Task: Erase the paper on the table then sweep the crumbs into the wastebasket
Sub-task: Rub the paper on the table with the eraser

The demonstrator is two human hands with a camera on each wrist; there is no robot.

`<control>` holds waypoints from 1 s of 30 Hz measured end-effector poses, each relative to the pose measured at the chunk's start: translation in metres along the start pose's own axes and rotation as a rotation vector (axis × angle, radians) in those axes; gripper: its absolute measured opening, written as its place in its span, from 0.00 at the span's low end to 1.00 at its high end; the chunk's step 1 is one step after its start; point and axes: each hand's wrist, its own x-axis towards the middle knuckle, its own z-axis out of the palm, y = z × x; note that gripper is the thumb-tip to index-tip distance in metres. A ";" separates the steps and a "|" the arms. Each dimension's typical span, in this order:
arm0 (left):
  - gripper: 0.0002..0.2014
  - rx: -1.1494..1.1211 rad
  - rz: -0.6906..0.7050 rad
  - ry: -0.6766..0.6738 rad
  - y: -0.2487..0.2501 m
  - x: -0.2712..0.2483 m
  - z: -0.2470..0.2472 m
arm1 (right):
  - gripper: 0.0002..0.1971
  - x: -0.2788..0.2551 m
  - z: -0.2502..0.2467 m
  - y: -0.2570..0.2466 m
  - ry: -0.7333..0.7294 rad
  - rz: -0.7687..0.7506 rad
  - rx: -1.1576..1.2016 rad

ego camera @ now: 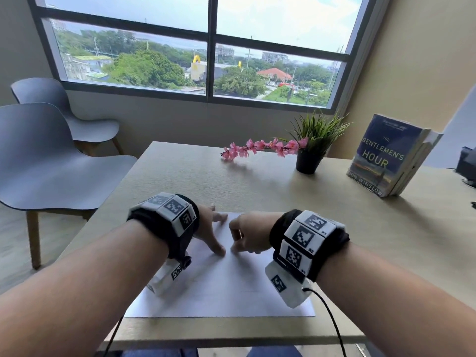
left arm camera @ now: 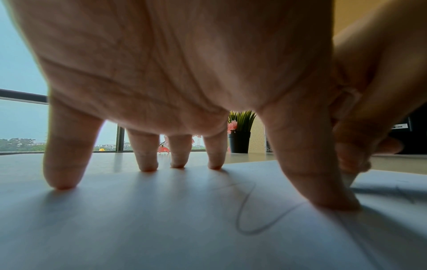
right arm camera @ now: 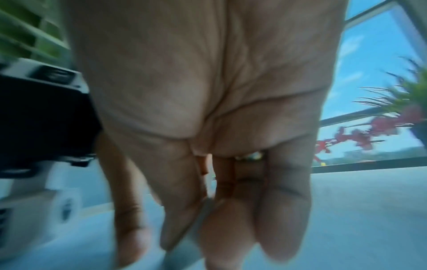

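A white sheet of paper [ego camera: 231, 284] lies near the front edge of the table [ego camera: 257, 186]. My left hand [ego camera: 210, 229] is spread on the sheet's far left part, its straight fingers [left arm camera: 62, 164] pressing down on the paper [left arm camera: 138, 219]. Faint curved pencil lines [left arm camera: 245, 210] run under and beside its thumb. My right hand [ego camera: 247, 237] is just right of that thumb, fingers curled and pinching a small white eraser [left arm camera: 349, 178] whose tip touches the sheet. The right wrist view is blurred; my fingers [right arm camera: 231, 210] close around a pale sliver of the eraser [right arm camera: 206, 206]. No wastebasket or crumbs are in view.
At the back right of the table stand a black pot with a green plant [ego camera: 308, 161], a pink flower sprig [ego camera: 260, 148] and upright books [ego camera: 389, 155]. Two grey chairs [ego camera: 51, 161] are to the left. A dark device [ego camera: 467, 163] sits at the far right edge.
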 end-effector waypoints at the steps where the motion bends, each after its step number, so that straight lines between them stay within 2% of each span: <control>1: 0.52 -0.003 -0.001 0.000 0.000 0.000 0.000 | 0.12 0.000 -0.002 0.003 -0.004 0.021 0.028; 4: 0.52 -0.009 -0.004 -0.005 0.000 0.000 0.000 | 0.16 -0.001 -0.009 0.008 0.033 0.074 -0.036; 6: 0.52 -0.008 -0.003 -0.005 0.000 0.001 0.000 | 0.14 -0.002 -0.007 0.003 0.041 0.049 -0.088; 8: 0.52 -0.010 -0.002 -0.006 -0.001 0.002 0.001 | 0.09 0.000 -0.001 -0.002 0.017 -0.009 -0.036; 11: 0.52 -0.023 -0.003 -0.007 -0.003 0.004 0.002 | 0.08 -0.001 0.001 -0.001 -0.037 -0.033 0.090; 15: 0.54 -0.028 -0.009 -0.010 -0.004 0.006 0.002 | 0.08 0.001 -0.007 0.010 0.054 0.050 -0.008; 17: 0.54 -0.027 -0.009 -0.012 -0.005 0.007 0.002 | 0.10 0.000 -0.006 0.009 0.103 0.028 -0.052; 21: 0.54 -0.016 -0.012 -0.014 -0.005 0.007 0.002 | 0.12 -0.003 0.001 0.003 0.030 -0.063 0.004; 23: 0.53 -0.015 -0.008 -0.015 -0.004 0.006 0.002 | 0.13 -0.001 -0.001 0.006 -0.005 -0.040 0.049; 27: 0.54 -0.010 -0.009 -0.018 -0.004 0.006 0.002 | 0.15 0.001 -0.007 0.008 0.090 -0.001 -0.044; 30: 0.54 -0.017 -0.011 -0.021 -0.005 0.007 0.002 | 0.12 0.000 -0.003 0.008 0.064 -0.041 -0.016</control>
